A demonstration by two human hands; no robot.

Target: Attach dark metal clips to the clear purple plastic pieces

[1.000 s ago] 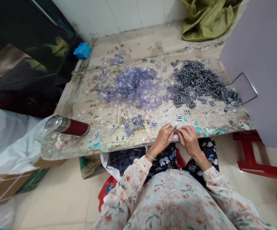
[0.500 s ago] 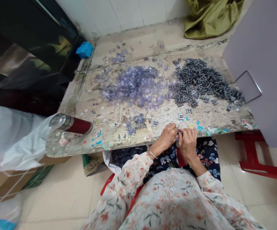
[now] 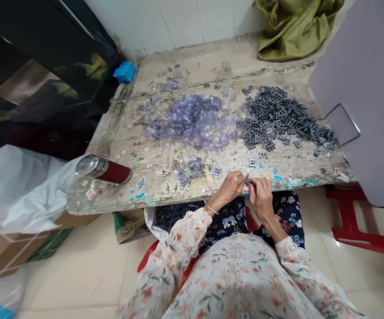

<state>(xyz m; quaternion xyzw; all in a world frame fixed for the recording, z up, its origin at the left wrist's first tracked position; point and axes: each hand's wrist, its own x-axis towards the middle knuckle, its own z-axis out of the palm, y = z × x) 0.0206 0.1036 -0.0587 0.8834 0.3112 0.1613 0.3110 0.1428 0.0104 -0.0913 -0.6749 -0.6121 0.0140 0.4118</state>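
Observation:
At the table's front edge my left hand (image 3: 232, 185) and my right hand (image 3: 261, 191) meet, fingers closed in a pinch. Between their fingertips is a small dark plastic piece (image 3: 247, 179), mostly hidden, so its exact shape cannot be made out. Just beyond the hands lie two loose grey plastic parts, one a small frame (image 3: 252, 163), the other a comb-like piece (image 3: 263, 155). A big heap of grey plastic parts (image 3: 274, 116) is to the right. Clear purplish plastic pieces (image 3: 192, 117) form a heap in the middle, with a smaller cluster (image 3: 192, 170) nearer the edge.
A red flask (image 3: 112, 171) lies on the worn table (image 3: 95, 199) at left, near scattered stickers. A blue box (image 3: 124, 72) sits at the back left corner. An olive cloth (image 3: 294, 40) is at the back right. A grey panel (image 3: 364, 88) and red stool (image 3: 351, 221) stand right.
The view has shifted slightly. My hands stay together at the table edge, and the dark piece between the fingertips shows a little more, with the fingers slightly further apart.

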